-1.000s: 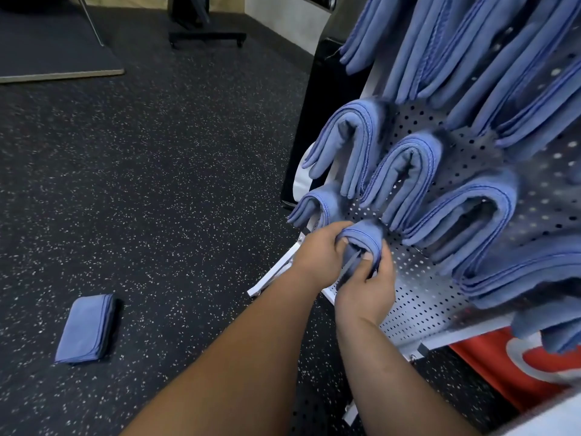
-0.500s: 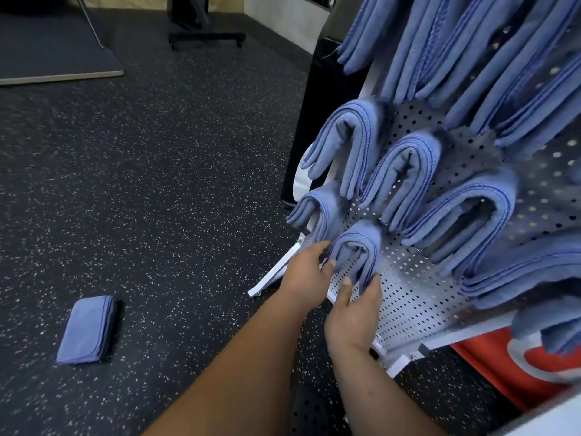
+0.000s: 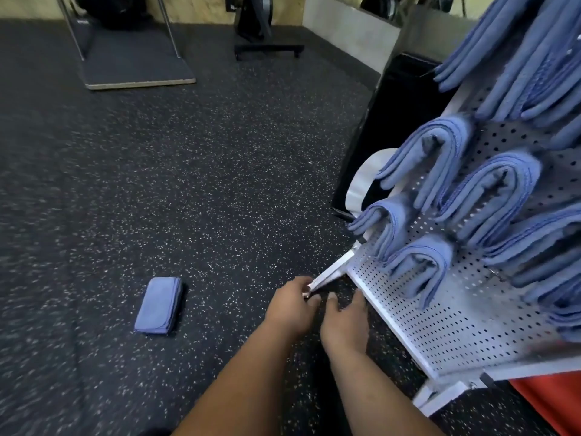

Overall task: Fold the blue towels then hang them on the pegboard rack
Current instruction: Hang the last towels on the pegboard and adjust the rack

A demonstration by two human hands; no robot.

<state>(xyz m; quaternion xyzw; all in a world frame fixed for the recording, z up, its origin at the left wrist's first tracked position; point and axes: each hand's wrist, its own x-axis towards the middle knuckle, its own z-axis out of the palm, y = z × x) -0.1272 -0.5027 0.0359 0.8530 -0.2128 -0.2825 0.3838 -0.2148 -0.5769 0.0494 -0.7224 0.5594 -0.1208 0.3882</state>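
Head | pegboard rack (image 3: pixel 456 325) holds blue towels (image 3: pixel 418 269) | left hand (image 3: pixel 290 308) fingers (image 3: pixel 302 282) relaxed, perhaps touching rack foot (image 3: pixel 330 272) | right hand (image 3: pixel 344 324) fingers (image 3: pixel 358 299) spread

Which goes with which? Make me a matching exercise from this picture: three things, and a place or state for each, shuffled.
Things:
1. folded towel
2. lowest hung towel
3. right hand

Places or states:
a. draped on the pegboard
b. empty, beside the pegboard's lower edge
c. flat on the floor

Pairs: 1-c, 2-a, 3-b
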